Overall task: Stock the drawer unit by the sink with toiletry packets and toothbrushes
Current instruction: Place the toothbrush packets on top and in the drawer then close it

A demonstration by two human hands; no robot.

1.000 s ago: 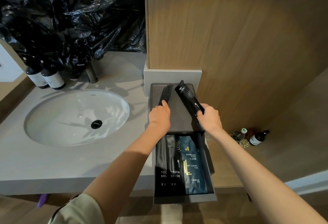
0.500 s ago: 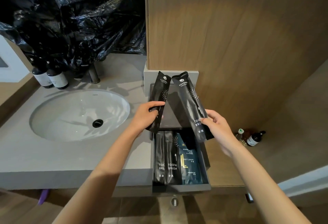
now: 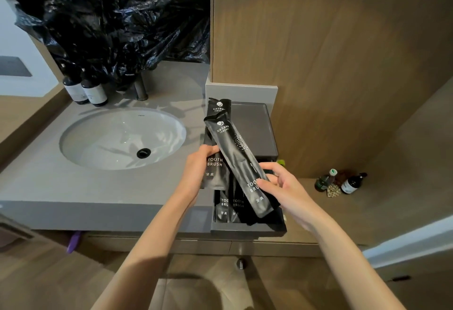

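packets point(image 3: 241, 160): black, white lettering, dot pattern | counter point(image 3: 49, 187): grey | sink point(image 3: 117, 138): white | wall panel point(image 3: 318, 52): brown wood grain

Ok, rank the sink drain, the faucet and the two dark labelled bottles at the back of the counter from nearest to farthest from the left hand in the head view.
Measured from the left hand:
1. Sink drain, just to its left in the basin.
2. Faucet, behind the basin under the black plastic.
3. Two dark bottles, far back-left corner of the counter.

Grey countertop point(image 3: 73, 192): oval sink point(image 3: 122, 138) and two dark labelled bottles point(image 3: 85, 89) left of the fingers; drawer unit point(image 3: 250, 123) at right end, beyond the fingertips.
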